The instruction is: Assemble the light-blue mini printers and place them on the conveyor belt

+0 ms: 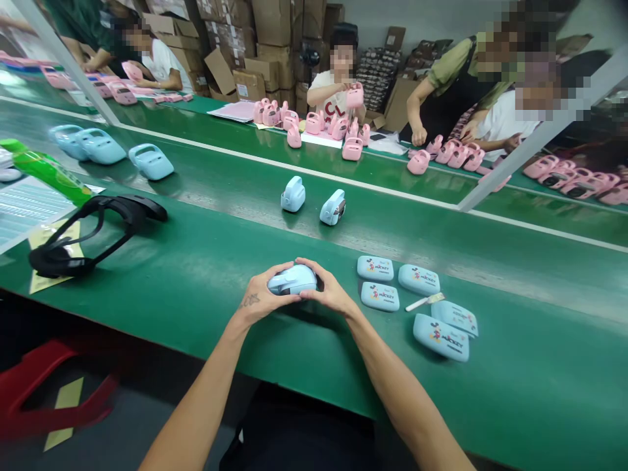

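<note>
Both my hands close around one light blue plastic device (pixel 292 280) just above the green table (pixel 196 275). My left hand (pixel 259 297) grips its left side with fingers curled. My right hand (pixel 328 291) wraps over its right side. To the right of my hands lie several light blue cover plates (pixel 377 268) printed with a cartoon logo. A small white tool (pixel 424 301) lies among them. Two more blue devices (pixel 293 194) stand farther out on the belt.
A black headset-like frame (pixel 88 232) lies at the left, beside a green bottle (pixel 49 173) and more blue devices (pixel 101 147). Across the belts, several people handle pink devices (pixel 352 149). Cardboard boxes (pixel 275 39) are stacked behind them. A red stool (pixel 29 386) stands at lower left.
</note>
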{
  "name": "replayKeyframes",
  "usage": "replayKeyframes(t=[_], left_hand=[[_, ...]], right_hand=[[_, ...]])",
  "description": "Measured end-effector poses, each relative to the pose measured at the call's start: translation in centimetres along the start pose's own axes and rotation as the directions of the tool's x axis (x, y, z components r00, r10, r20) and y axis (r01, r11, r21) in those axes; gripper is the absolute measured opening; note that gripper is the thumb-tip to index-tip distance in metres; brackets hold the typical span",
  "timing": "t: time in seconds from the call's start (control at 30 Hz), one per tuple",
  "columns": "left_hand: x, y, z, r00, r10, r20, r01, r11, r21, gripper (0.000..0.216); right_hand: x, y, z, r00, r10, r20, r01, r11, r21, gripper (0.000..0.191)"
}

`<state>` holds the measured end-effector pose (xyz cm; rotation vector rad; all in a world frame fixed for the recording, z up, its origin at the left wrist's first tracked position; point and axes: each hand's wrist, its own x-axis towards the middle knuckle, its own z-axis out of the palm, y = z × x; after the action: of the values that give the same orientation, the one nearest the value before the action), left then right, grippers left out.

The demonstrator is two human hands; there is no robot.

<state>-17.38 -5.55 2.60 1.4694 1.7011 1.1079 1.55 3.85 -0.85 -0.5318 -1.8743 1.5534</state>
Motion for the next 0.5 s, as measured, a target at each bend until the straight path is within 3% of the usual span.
replayKeyframes(t=[0.13,0.3,0.43,0.5], left_hand=[[0.2,0.3,0.3,0.999,-0.035,-0.032,0.033,0.997,-0.069,0.073],[0.3,0.0,0.6,0.996,-0.074,-0.057,0.066,0.989,-0.129,0.072],[0.3,0.7,0.9,0.997,-0.045,-0.069,0.042,0.998,-0.042,0.069],[0.4,1.5,1.3,0.999,-0.021,-0.038,0.022,0.999,0.044,0.065]], right_hand=[[0.1,0.4,1.0,0.995,0.028,-0.099,-0.013,0.990,0.144,0.067],[0.3,0.0,1.1,0.988,0.052,-0.146,-0.024,0.982,0.188,0.062],[0.4,-0.8,0.9,0.993,0.029,-0.114,-0.020,0.997,0.079,0.059],[0.7,-0.9,1.0,0.980,0.009,-0.201,-0.013,1.000,-0.015,0.050]])
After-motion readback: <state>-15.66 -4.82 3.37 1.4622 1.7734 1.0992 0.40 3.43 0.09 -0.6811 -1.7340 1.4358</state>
